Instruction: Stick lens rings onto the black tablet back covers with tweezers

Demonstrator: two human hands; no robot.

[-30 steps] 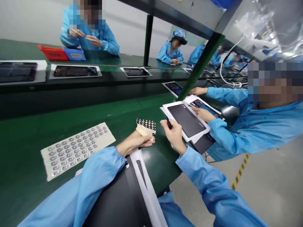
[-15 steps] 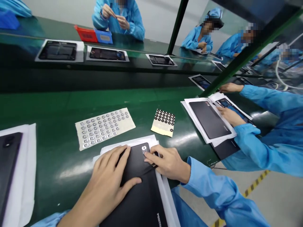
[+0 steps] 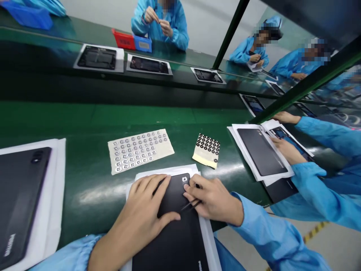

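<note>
Tweezers (image 3: 191,205) now show in the right grip (image 3: 214,199), which has drawn back a little from the small round lens spot (image 3: 184,179). Its fingers pinch them, and their tips lie over the black panel (image 3: 169,241). The left grip (image 3: 141,207) is spread flat on this panel, just below the spot, and the panel sits on a white sheet (image 3: 166,170). Ahead of the left grip, on the green surface (image 3: 84,192), is a sheet of small rings (image 3: 141,150); ahead of the right grip lies a strip of black rings (image 3: 207,150).

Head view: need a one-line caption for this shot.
Right hand with tweezers beside the lens ring on a black tablet, left hand resting on it.
</note>
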